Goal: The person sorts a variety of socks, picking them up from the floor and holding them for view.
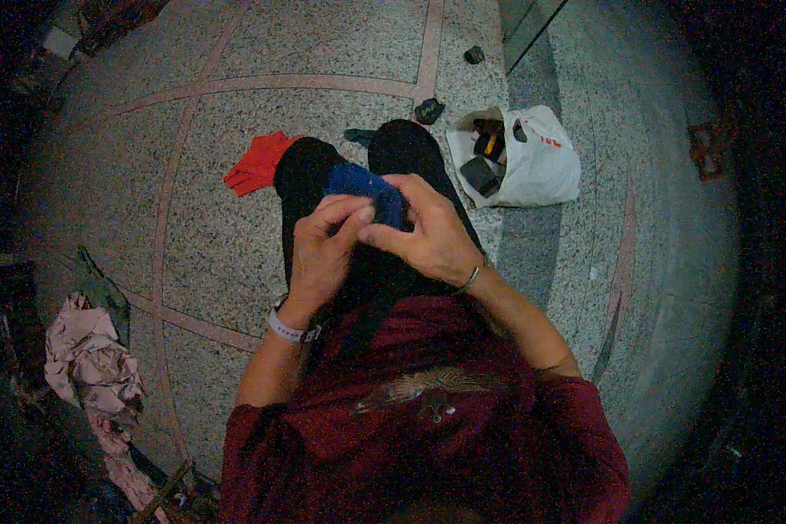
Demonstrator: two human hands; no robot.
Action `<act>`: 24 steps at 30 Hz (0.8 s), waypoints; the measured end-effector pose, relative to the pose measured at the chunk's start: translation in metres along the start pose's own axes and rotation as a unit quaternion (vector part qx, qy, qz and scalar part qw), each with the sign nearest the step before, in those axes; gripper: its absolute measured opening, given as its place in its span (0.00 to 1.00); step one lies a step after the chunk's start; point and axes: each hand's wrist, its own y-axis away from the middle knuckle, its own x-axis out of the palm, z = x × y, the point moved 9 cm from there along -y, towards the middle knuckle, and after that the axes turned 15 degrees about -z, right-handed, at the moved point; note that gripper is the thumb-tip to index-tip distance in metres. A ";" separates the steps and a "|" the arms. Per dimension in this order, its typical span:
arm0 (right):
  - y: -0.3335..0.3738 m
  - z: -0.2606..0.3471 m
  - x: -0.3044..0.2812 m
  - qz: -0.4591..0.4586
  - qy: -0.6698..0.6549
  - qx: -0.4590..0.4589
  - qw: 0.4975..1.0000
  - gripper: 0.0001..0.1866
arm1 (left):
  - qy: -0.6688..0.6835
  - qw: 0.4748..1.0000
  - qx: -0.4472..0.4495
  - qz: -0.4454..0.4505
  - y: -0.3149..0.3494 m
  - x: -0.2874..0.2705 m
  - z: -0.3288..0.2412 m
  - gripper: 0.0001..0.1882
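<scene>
Above my lap, both hands grip a folded blue piece of cloth [351, 180]; its full shape is partly covered by my fingers. My left hand [321, 243] is closed, pinching the cloth's near edge between thumb and fingers. From the other side my right hand [430, 229] wraps round its right end, thumb pointing toward the left thumb. Beyond my knees lie a red cloth [258, 164], a dark teal cloth [358, 136] partly hidden by my legs, and a small black bundle [429, 110].
A white plastic bag [546, 166] lies open at the right, with several dark bundles inside. Farther off is another small dark lump [473, 55]. Crumpled brown paper [92, 354] lies at the left, and a reddish crate-like object [710, 150] stands at the far right.
</scene>
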 end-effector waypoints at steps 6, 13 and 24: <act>0.002 -0.014 0.002 -0.004 -0.071 0.022 0.997 0.22 | 0.020 0.998 -0.054 0.034 0.003 0.005 0.006 0.10; 0.001 -0.019 -0.004 -0.047 -0.040 -0.005 0.998 0.17 | 0.176 0.945 -0.276 -0.007 0.014 0.012 0.018 0.09; 0.003 -0.016 -0.005 -0.062 -0.061 0.065 0.994 0.12 | 0.173 0.982 -0.069 0.020 0.011 0.019 0.006 0.10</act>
